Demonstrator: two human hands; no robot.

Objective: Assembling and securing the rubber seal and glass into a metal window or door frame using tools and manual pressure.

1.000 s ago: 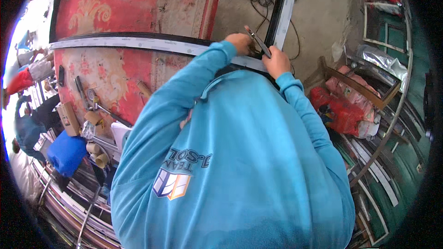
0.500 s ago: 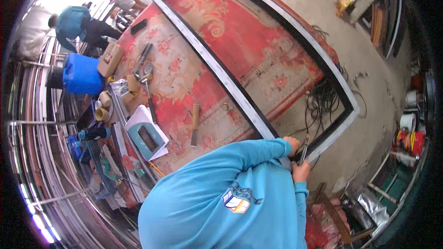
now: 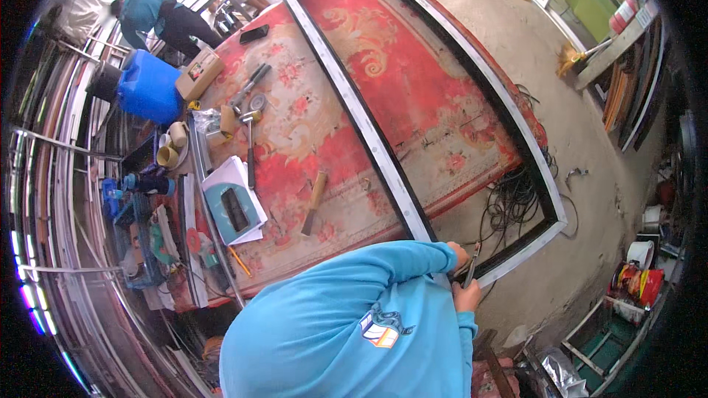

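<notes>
Hands (image 3: 466,297) at frame (image 3: 374,152), slim tool (image 3: 472,268) between

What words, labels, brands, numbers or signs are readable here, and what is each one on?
Nothing reads clearly enough to quote.
Blue shirt: dark lettering beside a shield-shaped emblem, too small and creased.
Brown cardboard box: printed patch, too small.
Black-and-white frame: faint marks along its white face, too small.
Red-and-yellow package: any print is too blurred.

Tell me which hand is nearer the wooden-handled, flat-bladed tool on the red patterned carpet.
Left. In the picture, the left hand is right of and below the wooden-handled tool; the right hand is lower and farther away.
</notes>
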